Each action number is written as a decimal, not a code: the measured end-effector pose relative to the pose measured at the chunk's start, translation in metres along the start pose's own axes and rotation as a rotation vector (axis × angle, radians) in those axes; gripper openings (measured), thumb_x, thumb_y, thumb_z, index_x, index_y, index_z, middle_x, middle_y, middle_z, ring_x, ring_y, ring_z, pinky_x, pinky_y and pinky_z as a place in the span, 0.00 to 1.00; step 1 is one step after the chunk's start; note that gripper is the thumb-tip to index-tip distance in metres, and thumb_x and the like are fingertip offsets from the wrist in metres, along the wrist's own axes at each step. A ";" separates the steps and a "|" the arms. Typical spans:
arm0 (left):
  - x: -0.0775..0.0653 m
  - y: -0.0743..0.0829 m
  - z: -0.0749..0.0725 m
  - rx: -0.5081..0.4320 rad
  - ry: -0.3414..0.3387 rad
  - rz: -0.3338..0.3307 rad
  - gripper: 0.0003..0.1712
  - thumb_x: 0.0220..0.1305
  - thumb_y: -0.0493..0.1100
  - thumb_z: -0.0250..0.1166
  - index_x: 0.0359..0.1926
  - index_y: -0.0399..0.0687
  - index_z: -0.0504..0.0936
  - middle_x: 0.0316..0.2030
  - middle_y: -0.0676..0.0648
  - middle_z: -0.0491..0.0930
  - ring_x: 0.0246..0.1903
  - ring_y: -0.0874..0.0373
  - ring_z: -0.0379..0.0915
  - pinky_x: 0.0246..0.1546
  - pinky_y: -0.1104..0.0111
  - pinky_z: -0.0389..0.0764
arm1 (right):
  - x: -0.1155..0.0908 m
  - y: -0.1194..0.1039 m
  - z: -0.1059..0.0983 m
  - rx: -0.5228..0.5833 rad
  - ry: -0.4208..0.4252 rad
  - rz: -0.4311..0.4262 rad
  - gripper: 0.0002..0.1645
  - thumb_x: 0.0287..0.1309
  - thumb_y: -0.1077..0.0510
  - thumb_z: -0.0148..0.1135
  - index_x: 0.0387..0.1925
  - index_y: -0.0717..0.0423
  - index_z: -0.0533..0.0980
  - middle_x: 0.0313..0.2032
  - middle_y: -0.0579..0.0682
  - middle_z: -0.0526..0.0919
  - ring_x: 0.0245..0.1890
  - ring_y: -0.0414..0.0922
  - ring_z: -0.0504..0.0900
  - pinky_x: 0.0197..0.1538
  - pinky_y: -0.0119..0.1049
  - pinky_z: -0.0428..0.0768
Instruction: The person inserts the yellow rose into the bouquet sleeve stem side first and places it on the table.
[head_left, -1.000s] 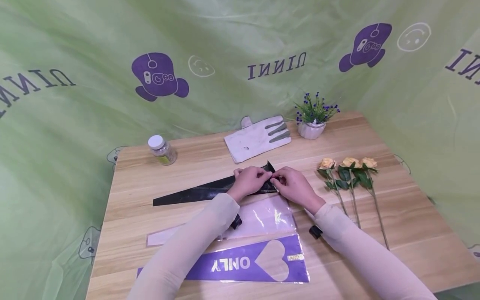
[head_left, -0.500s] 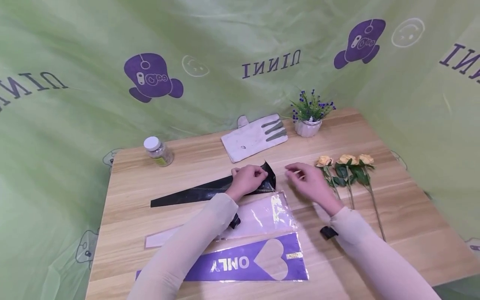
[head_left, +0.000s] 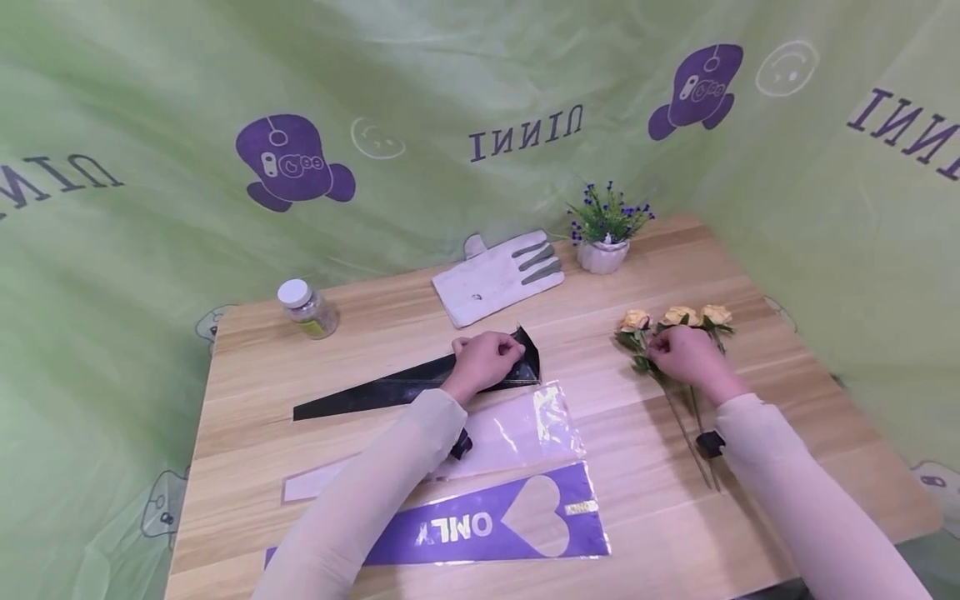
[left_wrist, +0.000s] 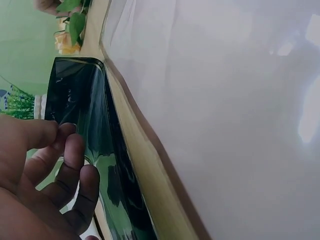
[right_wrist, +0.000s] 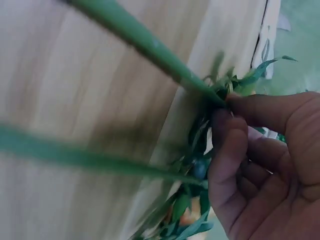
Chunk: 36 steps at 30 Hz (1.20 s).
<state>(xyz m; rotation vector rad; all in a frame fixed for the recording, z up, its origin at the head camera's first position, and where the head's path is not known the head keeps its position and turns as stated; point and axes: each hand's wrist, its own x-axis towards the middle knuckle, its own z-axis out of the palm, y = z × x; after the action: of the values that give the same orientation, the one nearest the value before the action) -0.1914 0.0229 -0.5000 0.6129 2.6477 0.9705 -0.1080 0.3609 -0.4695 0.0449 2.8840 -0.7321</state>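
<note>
In the head view my left hand (head_left: 483, 362) pinches the upper layer of a long, tapered black flower sleeve (head_left: 352, 398) near its wide end. The mouth of that sleeve gapes in the left wrist view, beside my thumb and curled fingers (left_wrist: 75, 150). Over on the right, my right hand (head_left: 690, 357) is at the artificial roses, with thumb and forefinger pinching the green stem (right_wrist: 170, 62) of the leftmost rose (head_left: 634, 320) just below its leaves. Two more peach roses, a middle one (head_left: 678, 315) and a right one (head_left: 716, 314), lie alongside, their stems partly hidden by my hand and sleeve.
A pink sleeve (head_left: 502, 437) and a purple "ONLY" sleeve (head_left: 480, 527) lie nearer me, partly under my left arm. Behind stand a white-lidded jar (head_left: 311, 312) and a potted plant (head_left: 603, 250), with a work glove (head_left: 487, 287) between. Green cloth (head_left: 420, 75) hangs behind the table.
My right hand has left the mouth of the black sleeve, moved right and taken hold of a rose stem. The left hand keeps its pinch on the sleeve.
</note>
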 end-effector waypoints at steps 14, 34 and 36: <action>-0.001 0.003 0.000 -0.025 -0.008 -0.007 0.12 0.72 0.54 0.62 0.41 0.59 0.89 0.31 0.65 0.82 0.38 0.61 0.77 0.56 0.50 0.52 | 0.001 -0.061 -0.047 1.081 0.055 0.011 0.16 0.65 0.63 0.67 0.49 0.69 0.74 0.40 0.55 0.84 0.36 0.45 0.86 0.45 0.36 0.84; -0.003 0.005 0.004 -0.107 -0.025 -0.003 0.11 0.73 0.52 0.62 0.39 0.57 0.89 0.30 0.64 0.83 0.38 0.62 0.78 0.56 0.53 0.56 | 0.011 -0.065 0.003 1.398 0.564 -0.026 0.16 0.58 0.64 0.73 0.40 0.71 0.77 0.36 0.59 0.86 0.33 0.49 0.89 0.43 0.38 0.84; -0.002 0.006 0.005 -0.112 -0.027 0.004 0.11 0.73 0.51 0.62 0.39 0.57 0.89 0.29 0.65 0.82 0.38 0.63 0.78 0.57 0.53 0.56 | 0.011 -0.063 0.009 1.432 0.558 0.011 0.16 0.58 0.64 0.73 0.41 0.70 0.76 0.36 0.59 0.86 0.33 0.48 0.89 0.43 0.38 0.84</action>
<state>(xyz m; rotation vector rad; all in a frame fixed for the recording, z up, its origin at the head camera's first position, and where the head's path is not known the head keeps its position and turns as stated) -0.1860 0.0285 -0.4992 0.6020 2.5491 1.0946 -0.1222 0.3004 -0.4497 0.4720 2.0018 -2.8677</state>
